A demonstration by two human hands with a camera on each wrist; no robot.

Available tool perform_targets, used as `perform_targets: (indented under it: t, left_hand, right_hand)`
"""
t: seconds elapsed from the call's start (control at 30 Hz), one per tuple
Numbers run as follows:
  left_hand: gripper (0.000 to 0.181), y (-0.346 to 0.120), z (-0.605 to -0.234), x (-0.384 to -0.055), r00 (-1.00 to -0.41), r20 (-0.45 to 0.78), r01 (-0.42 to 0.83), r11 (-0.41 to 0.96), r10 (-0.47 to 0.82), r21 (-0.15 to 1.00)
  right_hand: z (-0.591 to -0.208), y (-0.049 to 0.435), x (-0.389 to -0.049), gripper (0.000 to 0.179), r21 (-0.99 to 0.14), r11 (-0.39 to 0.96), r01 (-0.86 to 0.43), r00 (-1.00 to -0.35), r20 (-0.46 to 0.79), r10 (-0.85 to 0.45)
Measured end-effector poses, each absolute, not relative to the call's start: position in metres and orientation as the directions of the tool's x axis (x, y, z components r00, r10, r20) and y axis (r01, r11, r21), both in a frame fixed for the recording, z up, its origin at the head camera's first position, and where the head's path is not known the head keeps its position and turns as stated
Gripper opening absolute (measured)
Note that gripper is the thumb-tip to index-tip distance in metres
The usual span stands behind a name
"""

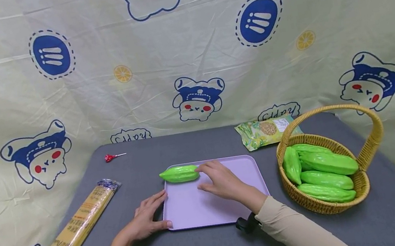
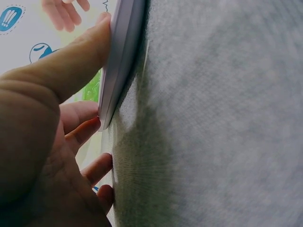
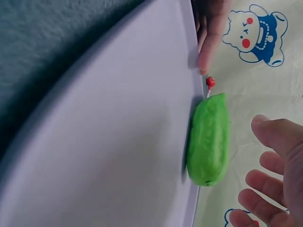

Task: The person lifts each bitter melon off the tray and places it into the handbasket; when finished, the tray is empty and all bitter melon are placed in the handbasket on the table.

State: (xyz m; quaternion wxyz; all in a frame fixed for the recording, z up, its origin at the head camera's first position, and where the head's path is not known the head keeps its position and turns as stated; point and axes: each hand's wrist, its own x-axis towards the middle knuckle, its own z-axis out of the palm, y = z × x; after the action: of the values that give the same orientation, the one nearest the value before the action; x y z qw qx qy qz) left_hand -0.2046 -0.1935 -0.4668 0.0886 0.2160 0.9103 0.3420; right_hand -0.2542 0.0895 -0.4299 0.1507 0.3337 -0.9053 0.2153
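Note:
A green, ridged bitter melon (image 1: pixel 179 174) lies across the far left part of a lilac tray (image 1: pixel 204 209), its pointed end jutting past the left edge. My right hand (image 1: pixel 227 183) hovers over the tray beside the blunt end of the melon. In the right wrist view, a gap shows between the loosely spread fingers (image 3: pixel 262 184) and the melon (image 3: pixel 209 142); nothing is held. At the tray's left side, my left hand (image 1: pixel 147 219) touches the rim with extended fingers and puts its thumb at the near corner. The left wrist view shows the thumb (image 2: pixel 80 59) against the tray edge (image 2: pixel 120 52).
On the right stands a wicker basket (image 1: pixel 313 203) with a tall handle, holding several bitter melons (image 1: pixel 323 163). Behind it lies a green packet (image 1: pixel 262 133). A long yellow and purple package (image 1: pixel 78 230) lies at left, with small red-handled scissors (image 1: pixel 109 157) farther back.

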Motion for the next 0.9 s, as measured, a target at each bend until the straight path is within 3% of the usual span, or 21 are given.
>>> perform_targets:
  t: [0.9]
  left_hand:
    - [0.084, -0.193, -0.468, -0.204, -0.891, 0.002, 0.341, 0.666, 0.454, 0.663]
  right_hand:
    - [-0.445, 0.059, -0.295, 0.049, -0.363, 0.734, -0.574, -0.814, 0.351, -0.463]
